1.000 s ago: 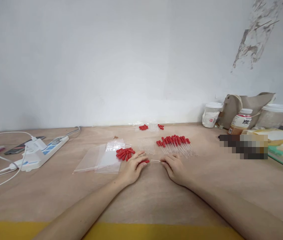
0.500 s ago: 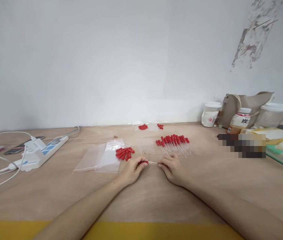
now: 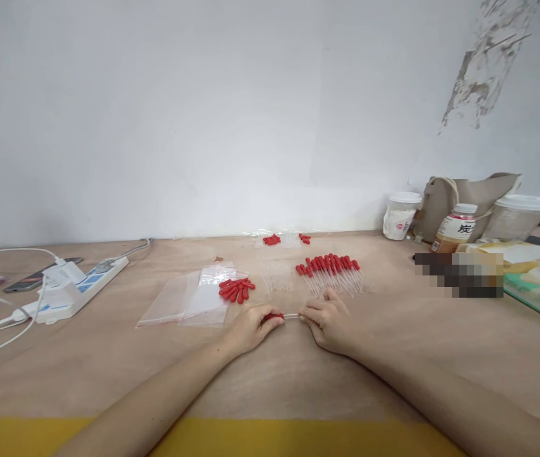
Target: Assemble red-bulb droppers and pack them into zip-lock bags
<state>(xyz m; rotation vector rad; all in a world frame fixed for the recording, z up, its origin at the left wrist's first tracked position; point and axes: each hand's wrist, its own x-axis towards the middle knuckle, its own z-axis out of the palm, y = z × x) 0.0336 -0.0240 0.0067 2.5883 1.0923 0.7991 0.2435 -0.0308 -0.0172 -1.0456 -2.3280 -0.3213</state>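
Note:
Between thumb and fingers, my left hand [image 3: 254, 327] pinches a red rubber bulb [image 3: 274, 315]. A thin clear glass tube [image 3: 291, 316] spans the gap from the bulb to my right hand [image 3: 328, 320], whose fingers are closed on it. How far the tube sits inside the bulb is hidden by my fingers. Loose red bulbs [image 3: 236, 290] lie on clear plastic bags beyond my left hand. A row of bare glass tubes [image 3: 277, 277] is straight ahead. Past my right hand, droppers with red bulbs [image 3: 331, 264] lie side by side.
A white power strip [image 3: 84, 291] with cables and a phone [image 3: 36, 277] are on the left. More red bulbs [image 3: 271, 240] lie in bags by the wall. On the right stand a lidded cup [image 3: 401, 217], a drink bottle [image 3: 455, 228] and a grey bag [image 3: 470, 197].
Both hands still hold the bulb and tube; the visible stretch of tube between them looks slightly shorter. The whole view has shifted slightly.

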